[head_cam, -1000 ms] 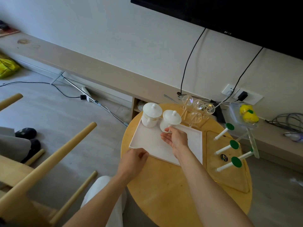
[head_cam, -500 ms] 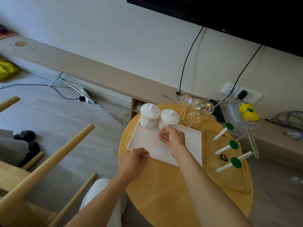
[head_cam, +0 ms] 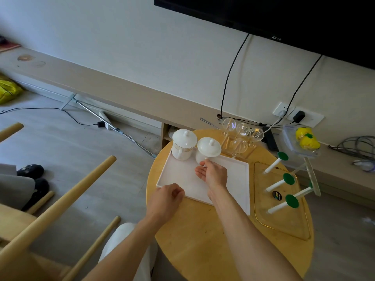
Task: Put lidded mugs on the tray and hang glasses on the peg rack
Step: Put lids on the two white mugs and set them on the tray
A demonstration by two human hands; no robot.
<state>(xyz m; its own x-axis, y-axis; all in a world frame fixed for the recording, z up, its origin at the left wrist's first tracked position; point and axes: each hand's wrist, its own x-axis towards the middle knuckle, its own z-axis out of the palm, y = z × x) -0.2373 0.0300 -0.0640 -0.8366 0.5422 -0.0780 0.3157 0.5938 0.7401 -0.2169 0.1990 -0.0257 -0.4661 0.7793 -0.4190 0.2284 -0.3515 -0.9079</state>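
Observation:
A white rectangular tray [head_cam: 233,179] lies on the round wooden table [head_cam: 203,240]. Two white lidded mugs stand at its far left corner: one on the left [head_cam: 184,144], one on the right [head_cam: 209,148]. My right hand [head_cam: 213,173] is over the tray, thumb and fingertips pinching the right mug's handle. My left hand [head_cam: 166,199] grips the tray's near left edge. Several clear round glasses [head_cam: 241,134] stand behind the tray. The peg rack [head_cam: 282,179], white pegs with green caps, stands to the right with nothing on it.
The peg rack rests on a clear gold-rimmed dish [head_cam: 284,222]. A clear box with yellow items [head_cam: 304,138] sits on the low shelf behind, beside cables and a wall socket [head_cam: 298,116]. Wooden chair legs [head_cam: 60,203] stick up at the left.
My right hand has edged forward until its fingertips reach the right mug's handle. My left hand stays on the tray's edge. The mugs and tray have not visibly moved.

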